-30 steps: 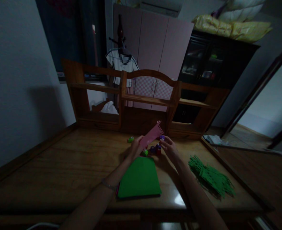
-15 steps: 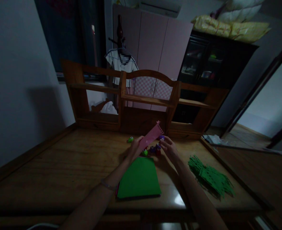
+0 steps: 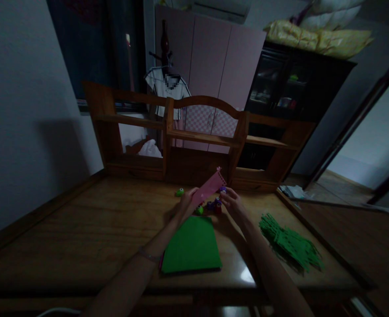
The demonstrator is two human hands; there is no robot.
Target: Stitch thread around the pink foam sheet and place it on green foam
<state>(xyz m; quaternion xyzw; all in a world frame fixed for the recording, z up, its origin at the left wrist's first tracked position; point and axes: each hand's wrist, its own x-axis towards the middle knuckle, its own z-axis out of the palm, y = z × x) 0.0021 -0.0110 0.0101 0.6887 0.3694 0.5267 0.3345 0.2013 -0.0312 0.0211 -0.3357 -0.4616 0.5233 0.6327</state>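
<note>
My left hand (image 3: 187, 203) is closed on the lower end of a pink paper strip (image 3: 208, 186), which slants up to the right. A row of small holes edges the strip's far end. My right hand (image 3: 233, 201) pinches what looks like a small purple craft punch (image 3: 223, 189) beside that end. Under the strip, on the table, stand several similar punches: a green one (image 3: 199, 210), a purple one (image 3: 210, 205) and a red one (image 3: 217, 208). Another green punch (image 3: 180, 192) lies left of my left hand. Below my hands is a stack of green paper (image 3: 192, 246).
A pile of green cut paper strips (image 3: 290, 242) lies on the right of the wooden table (image 3: 82, 220). A wooden shelf unit (image 3: 201, 137) stands along the table's back edge. The wall (image 3: 22, 110) borders the left side.
Both hands stay almost where they were, with the pink strip and the purple punch still held. The strip's far end has shifted very slightly.
</note>
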